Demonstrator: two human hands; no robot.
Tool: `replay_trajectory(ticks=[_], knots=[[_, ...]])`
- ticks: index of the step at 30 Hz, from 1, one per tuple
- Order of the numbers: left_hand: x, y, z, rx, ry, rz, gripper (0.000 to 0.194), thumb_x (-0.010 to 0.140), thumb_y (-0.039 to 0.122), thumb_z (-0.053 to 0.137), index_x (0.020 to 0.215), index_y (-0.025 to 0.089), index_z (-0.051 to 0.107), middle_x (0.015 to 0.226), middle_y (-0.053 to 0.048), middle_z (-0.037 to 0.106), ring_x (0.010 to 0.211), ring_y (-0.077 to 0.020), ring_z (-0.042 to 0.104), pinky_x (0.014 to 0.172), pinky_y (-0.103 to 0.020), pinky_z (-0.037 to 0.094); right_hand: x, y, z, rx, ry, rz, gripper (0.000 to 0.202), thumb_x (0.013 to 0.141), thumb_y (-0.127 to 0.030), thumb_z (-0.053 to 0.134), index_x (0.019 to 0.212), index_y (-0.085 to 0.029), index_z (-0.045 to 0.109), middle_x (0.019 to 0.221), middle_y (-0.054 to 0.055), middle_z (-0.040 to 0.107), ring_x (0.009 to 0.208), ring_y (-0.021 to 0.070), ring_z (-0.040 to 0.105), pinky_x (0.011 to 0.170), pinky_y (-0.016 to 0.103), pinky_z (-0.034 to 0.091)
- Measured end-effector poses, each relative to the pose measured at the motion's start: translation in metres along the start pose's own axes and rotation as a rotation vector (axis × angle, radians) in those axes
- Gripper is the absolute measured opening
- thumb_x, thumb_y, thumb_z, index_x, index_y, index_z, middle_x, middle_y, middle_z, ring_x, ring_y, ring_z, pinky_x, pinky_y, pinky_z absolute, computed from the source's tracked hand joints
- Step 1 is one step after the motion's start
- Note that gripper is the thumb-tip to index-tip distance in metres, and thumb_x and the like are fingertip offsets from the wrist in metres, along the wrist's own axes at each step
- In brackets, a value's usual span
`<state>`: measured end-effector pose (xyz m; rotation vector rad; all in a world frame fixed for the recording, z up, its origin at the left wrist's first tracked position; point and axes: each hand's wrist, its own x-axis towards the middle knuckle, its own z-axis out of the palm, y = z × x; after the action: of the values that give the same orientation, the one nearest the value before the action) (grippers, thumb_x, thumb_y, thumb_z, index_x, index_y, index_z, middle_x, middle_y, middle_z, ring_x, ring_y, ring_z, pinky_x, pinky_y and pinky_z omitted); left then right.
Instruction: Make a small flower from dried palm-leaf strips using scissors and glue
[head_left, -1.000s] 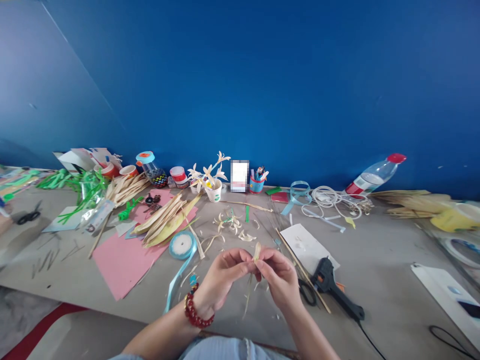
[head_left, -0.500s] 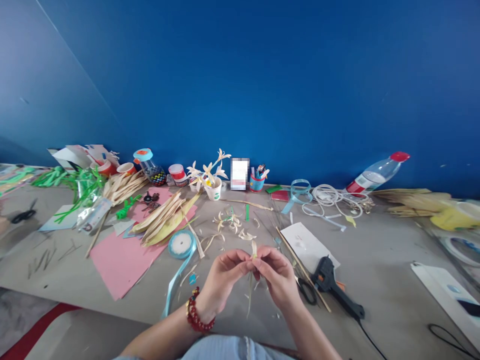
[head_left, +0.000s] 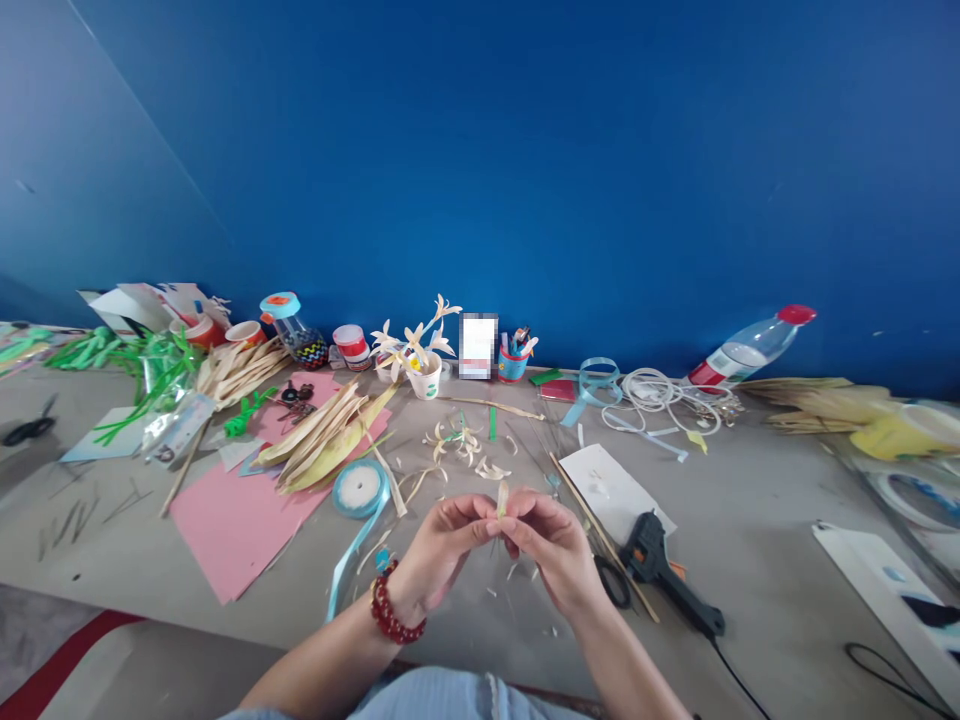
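Observation:
My left hand (head_left: 454,545) and my right hand (head_left: 546,540) meet over the table, fingertips pinched together. Between them stands a small pale strip of corn husk (head_left: 502,497), its lower end hidden by my fingers. Just beyond lie cream husk petals (head_left: 491,468) and a cluster of husk flowers (head_left: 454,440). A roll of light blue ribbon (head_left: 361,488) rests left of my left hand, its tail running toward me. To the right of my right hand are a black hot glue gun (head_left: 660,570), black scissors (head_left: 613,580) and a thin stick (head_left: 600,530).
Dried husks (head_left: 322,440) lie on pink paper (head_left: 225,530) at left. A paper cup (head_left: 426,377) of husk flowers and a pen holder (head_left: 513,362) stand by the blue wall. White cable (head_left: 649,400) and a tilted plastic bottle (head_left: 750,350) are at back right.
Both hands stay pinched together on the husk strip, which now stands a little more upright. The thin strand that hung below the fingers is no longer clearly visible. The view has shifted slightly.

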<state>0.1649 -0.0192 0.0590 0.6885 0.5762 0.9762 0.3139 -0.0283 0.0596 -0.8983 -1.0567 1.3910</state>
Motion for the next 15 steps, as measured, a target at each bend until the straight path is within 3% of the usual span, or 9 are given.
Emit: replay_trajectory(ticks=[4, 8, 12, 15], knots=[[0.000, -0.005, -0.005, 0.043, 0.084, 0.059, 0.013, 0.074, 0.022, 0.080, 0.072, 0.015, 0.069, 0.071, -0.001, 0.063, 0.072, -0.0126, 0.057, 0.075, -0.025, 0.045, -0.003, -0.001, -0.002, -0.289, -0.002, -0.122, 0.016, 0.085, -0.034, 0.070, 0.081, -0.020, 0.073, 0.075, 0.002, 0.061, 0.053, 0.0110, 0.054, 0.048, 0.023, 0.045], [-0.001, -0.001, -0.016, 0.132, 0.130, 0.139, 0.010, 0.076, 0.023, 0.078, 0.076, 0.016, 0.070, 0.075, -0.001, 0.063, 0.075, -0.0121, 0.056, 0.074, -0.023, 0.043, -0.002, -0.001, -0.022, -0.519, 0.019, -0.158, 0.020, 0.091, -0.035, 0.060, 0.099, -0.020, 0.072, 0.084, 0.005, 0.063, 0.056, 0.0125, 0.057, 0.050, 0.024, 0.047], [-0.001, 0.005, -0.030, 0.213, 0.230, 0.200, 0.011, 0.076, 0.024, 0.078, 0.077, 0.017, 0.070, 0.078, -0.001, 0.064, 0.077, -0.0123, 0.056, 0.072, -0.022, 0.042, 0.005, -0.003, -0.056, -0.777, 0.133, -0.151, 0.020, 0.093, -0.035, 0.056, 0.093, -0.020, 0.068, 0.079, 0.004, 0.063, 0.060, 0.0156, 0.057, 0.053, 0.025, 0.046], [0.002, 0.003, -0.036, 0.221, 0.264, 0.226, 0.011, 0.077, 0.025, 0.077, 0.077, 0.017, 0.070, 0.079, -0.001, 0.064, 0.079, -0.0127, 0.057, 0.074, -0.022, 0.042, 0.012, -0.005, -0.069, -1.009, 0.089, -0.124, 0.019, 0.093, -0.032, 0.053, 0.088, -0.021, 0.067, 0.082, 0.005, 0.066, 0.067, 0.0180, 0.059, 0.055, 0.026, 0.045]])
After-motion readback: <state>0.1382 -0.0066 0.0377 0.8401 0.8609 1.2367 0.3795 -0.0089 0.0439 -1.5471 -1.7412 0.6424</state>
